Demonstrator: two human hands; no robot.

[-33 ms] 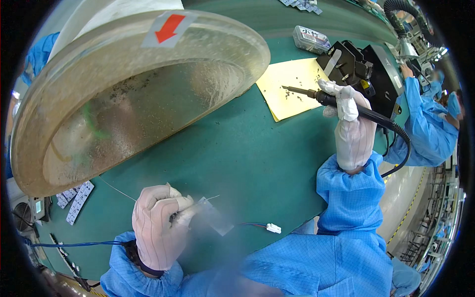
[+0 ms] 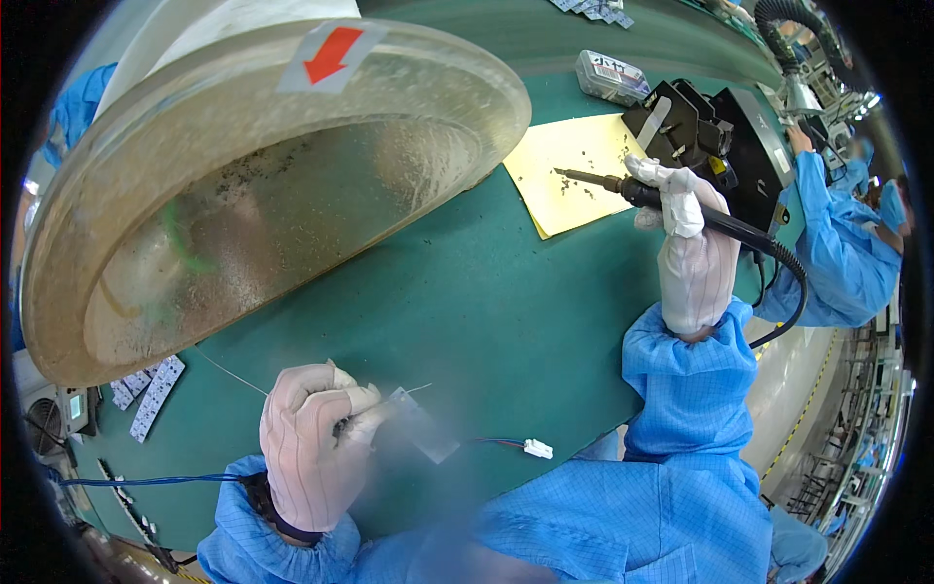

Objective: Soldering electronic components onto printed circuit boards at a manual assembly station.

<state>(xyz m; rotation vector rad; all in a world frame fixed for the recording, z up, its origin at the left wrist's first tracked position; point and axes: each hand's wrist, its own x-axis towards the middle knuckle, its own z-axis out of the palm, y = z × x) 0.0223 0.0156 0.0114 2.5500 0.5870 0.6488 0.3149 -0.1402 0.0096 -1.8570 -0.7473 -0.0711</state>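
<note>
My gloved right hand (image 2: 693, 234) is closed around the dark handle of a soldering iron (image 2: 598, 181). The iron's tip points left, over a yellow sheet (image 2: 555, 161) strewn with dark specks. At the lower left, my gloved left hand (image 2: 316, 433) pinches thin solder wire (image 2: 232, 373), which trails toward the upper left; a short end sticks out to the right of the fingers. Beside those fingertips is a pale translucent strip (image 2: 428, 435), partly blurred by a hazy patch. Right of it, dark and red wires end in a white connector (image 2: 537, 448) near the table edge.
A large cloudy hood (image 2: 389, 58) with a red arrow hangs over the left of the green table (image 2: 438, 302). A black iron stand (image 2: 681, 127) and clear plastic box (image 2: 611, 78) stand at the back right. Narrow boards (image 2: 156, 399) lie left. A co-worker's blue sleeve (image 2: 822, 234) is far right.
</note>
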